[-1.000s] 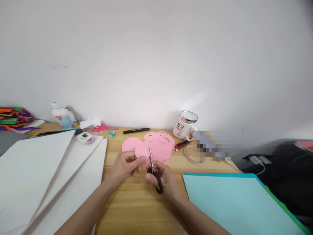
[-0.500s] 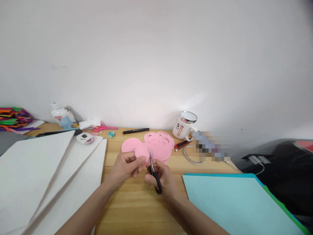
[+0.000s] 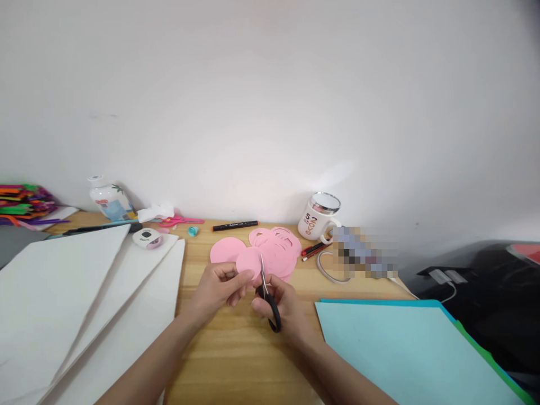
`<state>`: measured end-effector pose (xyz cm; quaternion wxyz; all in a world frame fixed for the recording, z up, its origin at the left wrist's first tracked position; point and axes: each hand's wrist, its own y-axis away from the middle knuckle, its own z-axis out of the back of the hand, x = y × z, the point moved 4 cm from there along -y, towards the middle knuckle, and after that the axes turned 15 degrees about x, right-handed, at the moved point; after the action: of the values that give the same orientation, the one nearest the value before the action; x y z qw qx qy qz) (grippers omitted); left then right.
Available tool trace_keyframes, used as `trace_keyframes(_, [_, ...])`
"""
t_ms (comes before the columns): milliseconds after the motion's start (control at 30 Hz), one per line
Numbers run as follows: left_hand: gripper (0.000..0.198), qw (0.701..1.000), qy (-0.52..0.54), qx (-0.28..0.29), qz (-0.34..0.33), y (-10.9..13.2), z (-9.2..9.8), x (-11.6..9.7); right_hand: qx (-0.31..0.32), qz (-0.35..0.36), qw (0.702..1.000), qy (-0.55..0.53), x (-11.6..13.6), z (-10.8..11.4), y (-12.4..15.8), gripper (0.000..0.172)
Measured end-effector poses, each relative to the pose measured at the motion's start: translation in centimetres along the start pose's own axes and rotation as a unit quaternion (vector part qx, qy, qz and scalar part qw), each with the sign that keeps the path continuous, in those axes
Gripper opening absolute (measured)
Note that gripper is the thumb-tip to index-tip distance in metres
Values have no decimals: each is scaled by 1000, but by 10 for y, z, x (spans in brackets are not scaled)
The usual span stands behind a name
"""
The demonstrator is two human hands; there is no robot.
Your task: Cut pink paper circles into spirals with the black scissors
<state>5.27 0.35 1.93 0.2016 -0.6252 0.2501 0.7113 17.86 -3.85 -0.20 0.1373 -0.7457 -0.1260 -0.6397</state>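
Pink paper [image 3: 248,261] is held over a wooden desk [image 3: 236,360] beside a wall [image 3: 253,112].

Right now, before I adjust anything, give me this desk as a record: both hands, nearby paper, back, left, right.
Left hand: holds a pink paper circle
Right hand: holds black-handled scissors, blades at the circle's right edge
Just beyond: pink paper pieces
Back: black marker; white mug to its right
Left side: white sheets
Right side: light blue sheet
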Motion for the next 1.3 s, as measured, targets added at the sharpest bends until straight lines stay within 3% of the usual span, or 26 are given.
trace_keyframes(933, [32,995,67,-47,-53,0,9,-2,0,-18,1000,-14,-8,-2,2,30])
trace_keyframes(1200, [40,998,51,11,-21,-1,-2,-2,14,15,1000,-17,-11,-6,0,35])
trace_keyframes(1300, [40,999,29,4,-17,0,-3,-3,18,15,1000,1,-11,-7,0,37])
